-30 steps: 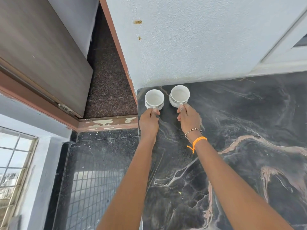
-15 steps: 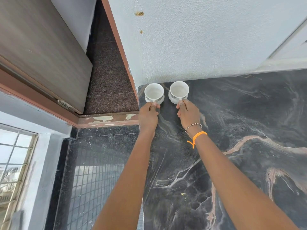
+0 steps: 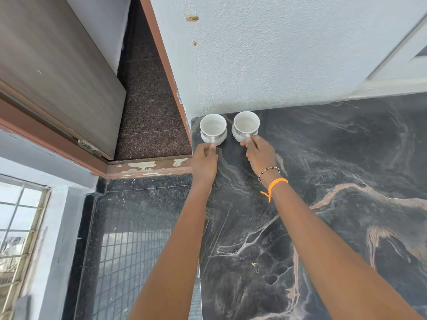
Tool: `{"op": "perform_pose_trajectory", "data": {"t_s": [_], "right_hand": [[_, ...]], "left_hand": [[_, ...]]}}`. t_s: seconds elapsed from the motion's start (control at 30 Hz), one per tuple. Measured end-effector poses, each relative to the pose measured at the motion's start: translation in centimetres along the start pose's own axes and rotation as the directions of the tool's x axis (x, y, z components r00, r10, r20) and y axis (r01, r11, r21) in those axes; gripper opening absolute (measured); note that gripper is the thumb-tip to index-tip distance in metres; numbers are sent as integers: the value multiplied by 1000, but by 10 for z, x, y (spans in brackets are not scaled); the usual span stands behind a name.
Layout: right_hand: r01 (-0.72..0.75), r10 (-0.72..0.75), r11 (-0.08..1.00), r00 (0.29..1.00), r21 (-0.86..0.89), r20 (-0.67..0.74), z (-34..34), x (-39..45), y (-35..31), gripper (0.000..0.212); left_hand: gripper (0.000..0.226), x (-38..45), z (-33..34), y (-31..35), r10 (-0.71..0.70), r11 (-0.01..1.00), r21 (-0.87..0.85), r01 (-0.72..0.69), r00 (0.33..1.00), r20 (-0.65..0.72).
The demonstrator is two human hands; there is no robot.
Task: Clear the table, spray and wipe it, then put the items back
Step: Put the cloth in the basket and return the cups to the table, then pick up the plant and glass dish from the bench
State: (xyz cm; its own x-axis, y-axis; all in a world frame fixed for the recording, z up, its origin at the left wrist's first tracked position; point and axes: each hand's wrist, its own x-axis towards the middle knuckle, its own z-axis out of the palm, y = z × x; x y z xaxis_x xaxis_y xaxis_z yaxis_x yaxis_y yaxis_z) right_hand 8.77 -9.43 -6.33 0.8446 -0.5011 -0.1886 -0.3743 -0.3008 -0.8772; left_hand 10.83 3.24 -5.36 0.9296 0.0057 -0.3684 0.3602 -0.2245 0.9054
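My left hand [image 3: 204, 161] is closed around the handle of the left white ceramic cup [image 3: 213, 128], thumb and fingers pinching it from the near side. My right hand [image 3: 260, 154] pinches the handle of the right white ceramic cup [image 3: 246, 126] in the same way (a dark patterned band runs round each cup's lower body). Both cups stand upright and look empty, side by side but not touching, at the far left corner of the black marble table with pale pink veins [image 3: 335, 204], close to the textured white wall [image 3: 265, 54]. The left cup sits right by the table's left edge. On my right wrist are a beaded bracelet [image 3: 269, 172] and, just nearer, an orange thread band [image 3: 276, 184]. Left of the table lies a dark glossy floor [image 3: 129, 227].
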Motion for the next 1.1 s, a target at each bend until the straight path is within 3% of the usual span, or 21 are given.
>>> {"op": "perform_pose_trajectory", "data": {"t_s": [0.17,0.33,0.5,0.63,0.97,1.1], "right_hand": [[-80,87,986,995,145,-41,-10,-21,3,22],[-101,118,968,991,228,-63,-36,-64,5,17],[-97,103,955,995,279,-6,-88,-109,11,18],[-79,103,916,994,393,-38,-158,-148,34,24],[-44,201,840,952,541,-233,-372,-252,117,29],[-12,240,831,910,556,-338,-456,-292,155,23]], "left_hand": [[16,-28,-3,-7,-92,993,-75,87,994,-61],[10,-76,2,-12,-167,976,-145,164,986,-9],[11,-137,24,3,-119,974,-183,133,989,82],[10,-192,58,13,-56,983,-165,85,983,174],[15,-361,232,17,29,994,-104,20,892,451],[16,-427,316,17,53,998,-55,-25,807,588]]}}
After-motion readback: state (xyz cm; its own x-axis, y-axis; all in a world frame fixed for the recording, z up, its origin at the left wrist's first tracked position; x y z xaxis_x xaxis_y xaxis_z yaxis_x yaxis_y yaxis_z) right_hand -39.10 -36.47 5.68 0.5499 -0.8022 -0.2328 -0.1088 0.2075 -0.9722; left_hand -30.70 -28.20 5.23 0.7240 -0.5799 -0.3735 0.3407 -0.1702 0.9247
